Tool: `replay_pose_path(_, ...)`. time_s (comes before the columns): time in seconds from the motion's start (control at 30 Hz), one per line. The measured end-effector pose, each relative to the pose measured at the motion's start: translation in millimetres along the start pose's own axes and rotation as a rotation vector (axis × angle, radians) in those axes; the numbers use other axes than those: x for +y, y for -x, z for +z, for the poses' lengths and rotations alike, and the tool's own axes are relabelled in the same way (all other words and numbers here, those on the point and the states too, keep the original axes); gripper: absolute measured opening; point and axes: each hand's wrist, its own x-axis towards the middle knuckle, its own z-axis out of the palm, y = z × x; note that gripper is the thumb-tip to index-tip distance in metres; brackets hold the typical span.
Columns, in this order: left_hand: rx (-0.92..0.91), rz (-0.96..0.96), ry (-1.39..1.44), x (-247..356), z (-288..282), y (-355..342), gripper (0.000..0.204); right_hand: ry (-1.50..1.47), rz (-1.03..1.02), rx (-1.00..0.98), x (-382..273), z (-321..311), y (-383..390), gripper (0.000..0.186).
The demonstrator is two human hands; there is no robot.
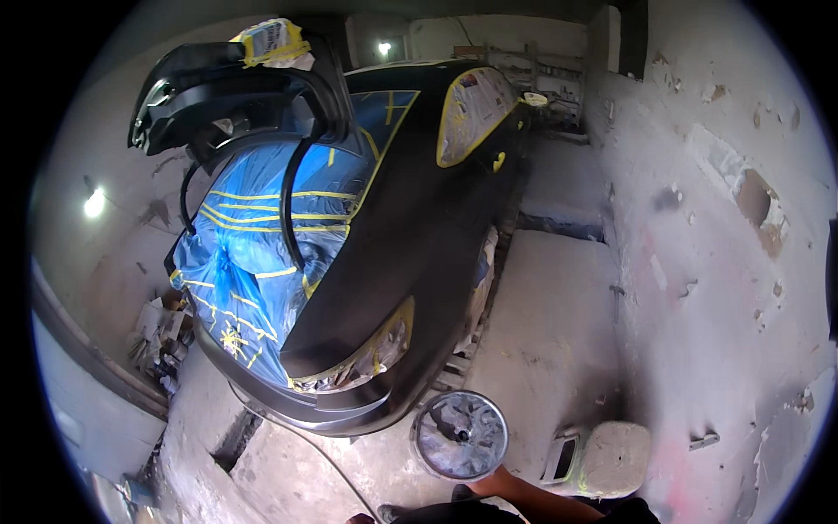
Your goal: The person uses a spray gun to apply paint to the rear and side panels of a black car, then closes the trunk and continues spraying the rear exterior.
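Note:
At the lower edge my right hand is closed beneath a round cup with a clear, paint-smeared lid and a dark centre, which looks like a spray gun's cup seen from above. The gun's body and most of my fingers are hidden under it. The cup is beside the rear corner of a dark matte car. A small skin-coloured bit at the bottom edge may be my left hand; its fingers cannot be made out. Near it, a thin hose runs along the floor toward the bumper.
The trunk lid stands raised. Blue film with yellow tape covers the trunk opening. Masking covers the tail light and side window. A pale rounded block stands by the right wall. Boxes lie left.

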Motion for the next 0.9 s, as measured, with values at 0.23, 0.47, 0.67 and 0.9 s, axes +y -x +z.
replay_pose_path(0.23,0.331,0.135,0.199,88.3,-55.1,43.8,0.033,-0.166,0.026,-0.054,-36.6,23.3,-17.0,0.02)
replay_pose_path(0.47,0.486,0.276,0.393,102.7,-105.0,100.7,0.038,-0.258,0.03,-0.185,-94.2,67.5,-43.2,0.013)
replay_pose_path(0.67,0.47,0.279,0.639,90.1,-149.0,145.3,0.031,-0.102,-0.107,-0.134,-109.9,130.7,-67.1,0.02)
replay_pose_path(0.9,0.569,0.423,0.979,-10.1,-163.8,179.9,0.02,-0.129,0.035,-0.178,-167.6,250.0,-91.0,0.037)
